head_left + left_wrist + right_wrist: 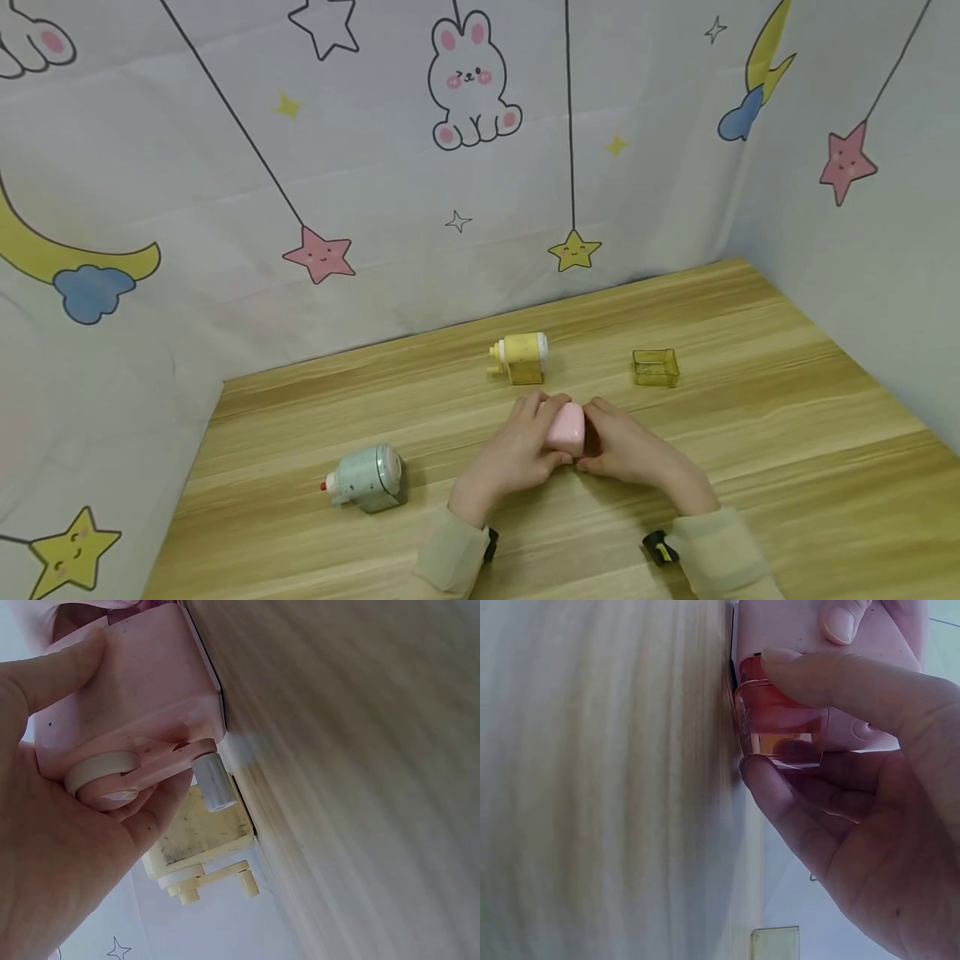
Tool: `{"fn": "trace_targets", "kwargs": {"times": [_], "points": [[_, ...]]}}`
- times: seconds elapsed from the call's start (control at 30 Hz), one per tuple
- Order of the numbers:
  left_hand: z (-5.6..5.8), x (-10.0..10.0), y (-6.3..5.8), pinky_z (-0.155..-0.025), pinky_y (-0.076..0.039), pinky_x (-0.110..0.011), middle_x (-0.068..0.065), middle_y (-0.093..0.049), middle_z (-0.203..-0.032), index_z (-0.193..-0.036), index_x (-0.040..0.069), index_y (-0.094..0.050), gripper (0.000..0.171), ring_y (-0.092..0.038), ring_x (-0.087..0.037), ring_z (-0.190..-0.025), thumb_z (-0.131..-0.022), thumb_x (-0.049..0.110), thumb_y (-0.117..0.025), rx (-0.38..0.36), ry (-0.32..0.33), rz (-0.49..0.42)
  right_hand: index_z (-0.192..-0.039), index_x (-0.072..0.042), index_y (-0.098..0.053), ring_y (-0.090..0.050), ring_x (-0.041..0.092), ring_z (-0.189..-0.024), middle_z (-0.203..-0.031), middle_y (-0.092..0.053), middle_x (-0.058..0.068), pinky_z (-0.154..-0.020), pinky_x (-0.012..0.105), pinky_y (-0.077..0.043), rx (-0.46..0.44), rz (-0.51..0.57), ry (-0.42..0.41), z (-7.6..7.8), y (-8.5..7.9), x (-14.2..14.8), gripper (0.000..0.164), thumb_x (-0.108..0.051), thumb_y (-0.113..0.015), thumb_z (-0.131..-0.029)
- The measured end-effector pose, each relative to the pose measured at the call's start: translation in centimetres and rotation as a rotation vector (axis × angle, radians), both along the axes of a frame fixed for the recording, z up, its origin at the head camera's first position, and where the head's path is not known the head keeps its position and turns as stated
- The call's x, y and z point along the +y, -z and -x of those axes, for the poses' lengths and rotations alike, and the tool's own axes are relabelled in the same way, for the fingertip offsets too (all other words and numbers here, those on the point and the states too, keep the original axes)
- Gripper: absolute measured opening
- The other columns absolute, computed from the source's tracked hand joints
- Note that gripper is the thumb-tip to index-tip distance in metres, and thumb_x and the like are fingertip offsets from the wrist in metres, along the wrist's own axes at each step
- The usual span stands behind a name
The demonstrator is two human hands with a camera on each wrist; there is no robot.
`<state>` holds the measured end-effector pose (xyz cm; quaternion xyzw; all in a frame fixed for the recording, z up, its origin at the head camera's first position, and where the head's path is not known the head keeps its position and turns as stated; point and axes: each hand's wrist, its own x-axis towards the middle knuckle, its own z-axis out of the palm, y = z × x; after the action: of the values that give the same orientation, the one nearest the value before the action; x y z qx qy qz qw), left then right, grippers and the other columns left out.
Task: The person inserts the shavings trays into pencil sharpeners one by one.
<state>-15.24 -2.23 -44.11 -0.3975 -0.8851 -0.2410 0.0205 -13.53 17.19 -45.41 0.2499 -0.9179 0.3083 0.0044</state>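
Table (810, 425) — yellow sharpener (522, 348) and tray (654, 380) stand beyond the pink sharpener (567, 429).

The first sharpener (150, 682) is pink with a grey knob (214, 782) and see-through red drawer (784, 720), the second sharpener (524, 354) yellow and white, the third sharpener (368, 477) pale green, the box (651, 378) see-through yellow, the table (300, 433) streaked yellow-brown, and the cloth (408, 258) white with pink and yellow stars (321, 255).

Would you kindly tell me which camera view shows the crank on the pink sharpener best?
The left wrist view: the crank and its grey knob appear close up, unobstructed. The head view shows the pink sharpener but no crank, which the left hand seems to hide; the right wrist view shows its other end, without the crank.
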Motion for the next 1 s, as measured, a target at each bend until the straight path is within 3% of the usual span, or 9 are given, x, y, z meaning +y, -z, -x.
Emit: {"fn": "trace_targets", "kwargs": {"times": [0.37,1.0], "points": [[-0.03,-0.04,0.06,-0.082,-0.047,-0.034,-0.005,-0.043,-0.111,-0.132,0.014,-0.036,0.064,-0.039,-0.017,-0.099,-0.078,0.026,-0.068,-0.009,0.003,-0.007,-0.111,0.001,-0.051,-0.05,0.016,-0.084,-0.096,-0.054,0.008,-0.074,0.043,-0.049,-0.025,0.017,0.02,-0.08,-0.01,-0.29,0.056,-0.017,-0.078,-0.065],[0.07,0.1,0.18,-0.081,-0.048,-0.034,-0.006,-0.042,-0.112,-0.131,0.013,-0.036,0.064,-0.039,-0.018,-0.098,-0.078,0.025,-0.068,0.0,0.003,-0.002,-0.11,0.003,-0.051,-0.051,0.018,-0.085,-0.097,-0.056,0.01,-0.075,0.044,-0.05,0.015,0.031,0.01,-0.11,0.27,-0.3,0.058,-0.021,-0.078,-0.065]]}}
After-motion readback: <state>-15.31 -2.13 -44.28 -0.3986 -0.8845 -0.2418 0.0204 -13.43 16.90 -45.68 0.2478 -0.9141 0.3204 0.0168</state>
